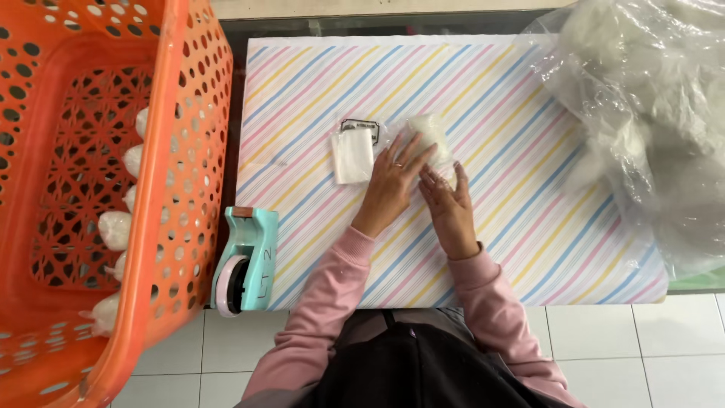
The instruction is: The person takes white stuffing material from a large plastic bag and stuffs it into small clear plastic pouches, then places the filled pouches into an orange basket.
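On the striped table cover point(513, 113) lies a small clear bag stuffed with white filling point(430, 136). My left hand point(393, 185) rests on its near-left side with fingers spread over it. My right hand point(449, 208) touches its near-right edge, fingers pointing away from me. Just left of the bag sit a small white folded packet point(353, 156) and a little dark-edged clear tag point(358, 125), touched by neither hand.
A teal tape dispenser point(243, 261) stands at the table's near-left edge. A big orange perforated basket point(98, 189) on the left holds several white stuffed bags point(115, 229). A large clear plastic sack of white filling point(649, 98) covers the table's right side.
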